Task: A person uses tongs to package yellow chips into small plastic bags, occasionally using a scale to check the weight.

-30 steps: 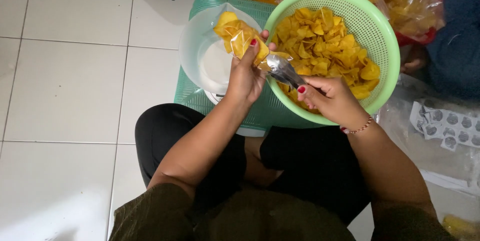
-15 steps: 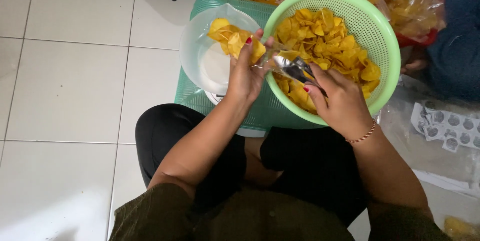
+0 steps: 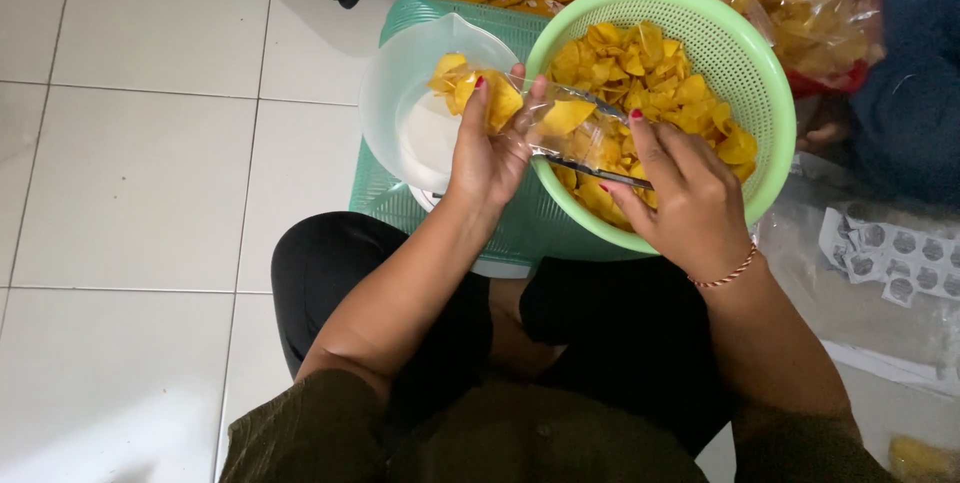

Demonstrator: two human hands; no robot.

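— Chips (image 3: pixel 470 88), yellow and thin, sit bunched in the clear plastic bag (image 3: pixel 520 108) that I grip with my left hand (image 3: pixel 490 158). The fingers are closed around the bag's side, thumb up along the front, and the bag hangs right over the rim between the two bowls.

— And your other hand?

— My right hand (image 3: pixel 680 198) is just beside it, over the near part of the green colander (image 3: pixel 745 83). The fingers are curled around metal tongs (image 3: pixel 600 171), which point left toward the bag's open mouth. One chip sits at the mouth, though I cannot tell whether the tongs are pinching it or it lies loose in the plastic.

— Where is the bag against the hands?

— It lies between them: my left hand holds it from below and from the left, my right hand meets it from the right. The two hands are near each other, not touching.

— What's around you?

— The colander is heaped with more yellow chips. To its left stands a translucent white bowl (image 3: pixel 400 113), partly under the bag. Both rest on a green tray (image 3: pixel 395 198) on the white tiled floor (image 3: pixel 130 193). Far right, a big clear sack of chips (image 3: pixel 800 3) leans behind the colander, and a sheet of round stickers (image 3: pixel 890 253) lies by my right knee.
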